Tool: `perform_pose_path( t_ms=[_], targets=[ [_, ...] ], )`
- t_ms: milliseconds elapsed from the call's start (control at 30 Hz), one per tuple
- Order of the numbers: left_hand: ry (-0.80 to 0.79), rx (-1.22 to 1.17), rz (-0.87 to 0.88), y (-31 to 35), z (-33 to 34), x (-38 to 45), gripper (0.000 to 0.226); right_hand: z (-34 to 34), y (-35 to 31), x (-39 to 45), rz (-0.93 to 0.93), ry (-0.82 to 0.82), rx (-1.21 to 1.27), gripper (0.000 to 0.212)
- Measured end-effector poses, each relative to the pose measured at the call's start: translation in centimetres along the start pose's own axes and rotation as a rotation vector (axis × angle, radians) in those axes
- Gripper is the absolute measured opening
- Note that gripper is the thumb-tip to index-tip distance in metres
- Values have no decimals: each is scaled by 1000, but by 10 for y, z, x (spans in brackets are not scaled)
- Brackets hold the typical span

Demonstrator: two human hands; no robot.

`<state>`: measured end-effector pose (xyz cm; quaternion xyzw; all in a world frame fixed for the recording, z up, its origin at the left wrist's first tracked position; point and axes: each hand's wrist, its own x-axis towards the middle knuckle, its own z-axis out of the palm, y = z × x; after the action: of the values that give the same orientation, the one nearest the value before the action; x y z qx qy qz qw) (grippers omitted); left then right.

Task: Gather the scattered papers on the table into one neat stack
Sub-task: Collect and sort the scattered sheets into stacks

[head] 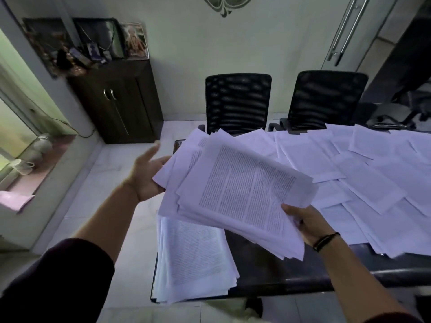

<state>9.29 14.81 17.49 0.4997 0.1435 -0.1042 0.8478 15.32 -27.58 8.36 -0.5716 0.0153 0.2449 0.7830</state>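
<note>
Right hand [305, 223] pinches the near corner of the lifted sheaf [235, 194]; left hand [147, 176], fingers spread, props its far-left edge; the stack [193, 259] lies directly beneath on the table [279, 271], long axis running away; scattered papers [373, 173] lie rightward.

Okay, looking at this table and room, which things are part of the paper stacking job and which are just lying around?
Job: held bundle of papers, left hand, right hand, stack at the table corner, scattered sheets, table.

Lying about: two office chairs, cabinet, framed pictures.
</note>
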Motion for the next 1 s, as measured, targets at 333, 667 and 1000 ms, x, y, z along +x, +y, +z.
perform_pose_path(
  t_ms=[333, 667, 1000],
  targets=[
    [-11, 496, -202, -28, 56, 7, 88, -2, 3, -14, 129, 18, 167, 46],
    [12, -193, 88, -116, 110, 28, 79, -21, 10, 6, 3, 133, 285, 42],
    [205, -48, 102, -131, 147, 48, 45, -86, -73, 49, 163, -234, -115, 47]
  ],
)
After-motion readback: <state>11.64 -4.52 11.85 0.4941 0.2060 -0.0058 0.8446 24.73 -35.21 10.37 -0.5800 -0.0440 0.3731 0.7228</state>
